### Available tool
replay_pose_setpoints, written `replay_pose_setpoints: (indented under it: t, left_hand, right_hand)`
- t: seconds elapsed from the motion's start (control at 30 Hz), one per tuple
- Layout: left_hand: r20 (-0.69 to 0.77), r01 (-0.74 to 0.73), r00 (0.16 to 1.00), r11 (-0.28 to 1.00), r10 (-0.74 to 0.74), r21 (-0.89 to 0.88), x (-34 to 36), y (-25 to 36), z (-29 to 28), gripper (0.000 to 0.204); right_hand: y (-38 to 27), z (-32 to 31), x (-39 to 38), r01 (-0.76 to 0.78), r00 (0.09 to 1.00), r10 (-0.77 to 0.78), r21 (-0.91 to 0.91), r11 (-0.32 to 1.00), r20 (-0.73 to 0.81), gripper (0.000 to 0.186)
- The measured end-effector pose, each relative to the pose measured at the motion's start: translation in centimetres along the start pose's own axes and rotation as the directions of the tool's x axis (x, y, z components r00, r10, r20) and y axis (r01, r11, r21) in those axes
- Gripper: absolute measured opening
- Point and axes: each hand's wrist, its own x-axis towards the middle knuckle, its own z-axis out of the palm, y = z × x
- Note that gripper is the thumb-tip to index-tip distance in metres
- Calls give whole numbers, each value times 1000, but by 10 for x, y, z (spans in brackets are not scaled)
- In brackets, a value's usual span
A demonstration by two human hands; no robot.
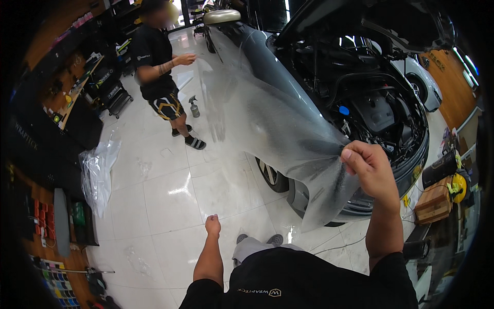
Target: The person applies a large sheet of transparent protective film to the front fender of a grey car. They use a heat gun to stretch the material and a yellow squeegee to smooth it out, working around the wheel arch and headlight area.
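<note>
A large sheet of clear film drapes over the grey car's front fender and hangs down its side, partly covering the front wheel. My right hand is closed, pinching the film's edge above the car's front corner. Low over the tiled floor, apart from the car, my left hand has its fingers curled together; whether anything thin is between them cannot be made out. Under the raised hood, the engine bay lies exposed beyond my right hand.
A co-worker in black stands by the film's far side, hands raised near its edge. On the floor are a spray bottle and crumpled clear plastic. A tool cart stands left. Wooden boxes sit at right.
</note>
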Motion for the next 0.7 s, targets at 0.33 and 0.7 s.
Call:
replay_pose_setpoints:
  t: [0.33,0.7]
  left_hand:
    - [-98,-300,953,934,286,-192,87,199,60,57]
    - [137,-372,876,828,463,-420,201,454,146,68]
  right_hand:
    - [-29,-48,25,127,991,-121,114,985,-61,24]
    - [-54,-48,26,62,933,-133,-214,975,-336,30]
